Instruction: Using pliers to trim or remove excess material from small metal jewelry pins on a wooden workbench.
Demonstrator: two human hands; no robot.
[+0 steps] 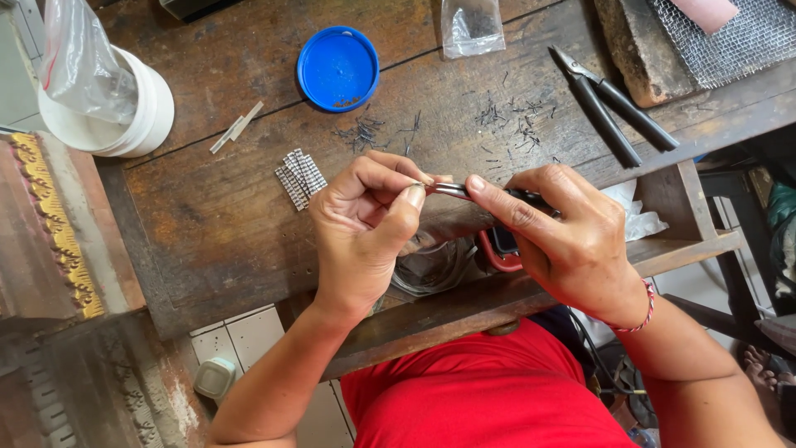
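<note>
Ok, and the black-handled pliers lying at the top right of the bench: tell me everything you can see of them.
The pliers lie flat on the dark wooden bench, untouched by either hand. They have short, pointed grey metal jaws aimed up and left, and two long black handles splayed slightly apart toward the lower right, near the bench edge. Short dark wire offcuts are scattered just left of them, and a worn wooden block sits close above the handles.

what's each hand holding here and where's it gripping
The right hand grips small pliers by the handles, jaws pointing left. The left hand pinches something tiny at the jaw tips between thumb and forefinger; what it is cannot be told.
</note>
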